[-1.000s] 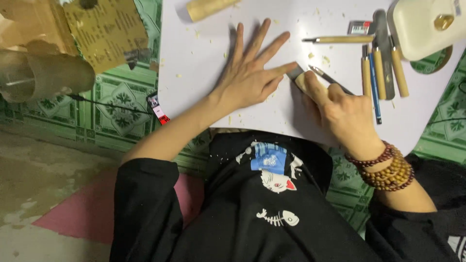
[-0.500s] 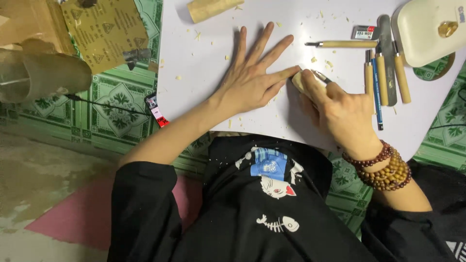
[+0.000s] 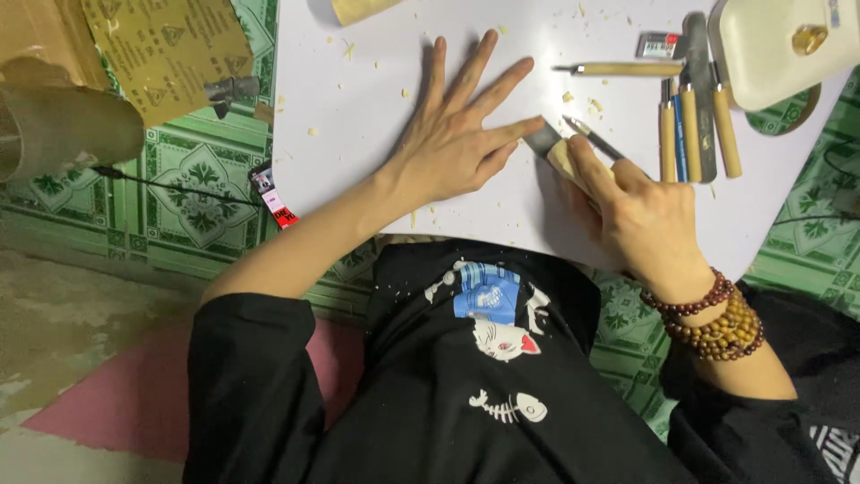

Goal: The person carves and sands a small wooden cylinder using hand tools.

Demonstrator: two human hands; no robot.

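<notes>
Wooden block (image 3: 563, 158) under right hand (image 3: 640, 215), left hand (image 3: 452, 143) touching its edge

Even bright light, soft shadows under hands, sharp focus, slight edge distortion

I see the left hand (image 3: 452, 143) flat on the white tabletop (image 3: 358, 99), fingers (image 3: 484, 67) spread, tips touching a small wood block (image 3: 563, 159). Right hand (image 3: 640, 211) grips the block and a chisel (image 3: 593, 139). Wood-handled tools (image 3: 690, 130) lie in a row just right. Chips scattered about.
</notes>
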